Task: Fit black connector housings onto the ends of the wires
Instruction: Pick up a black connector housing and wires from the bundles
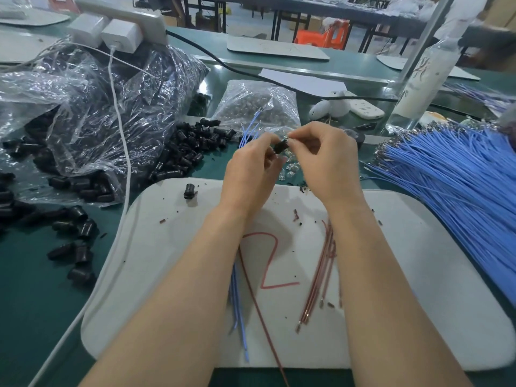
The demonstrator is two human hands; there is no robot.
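My left grip (251, 169) is pinching a housing (280, 146) up above the pad (167, 275), and my right grip (326, 163) pinches its other end. Wires (247, 132) stick up behind it, spare housings (190, 152) piled on the surface (33, 289).

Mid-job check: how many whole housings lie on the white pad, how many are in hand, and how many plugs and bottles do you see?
Loose housing on the pad: 1
Held housing, pinched between left hand and right hand: 1
Plugs: 2
Bottle: 1
Total: 5
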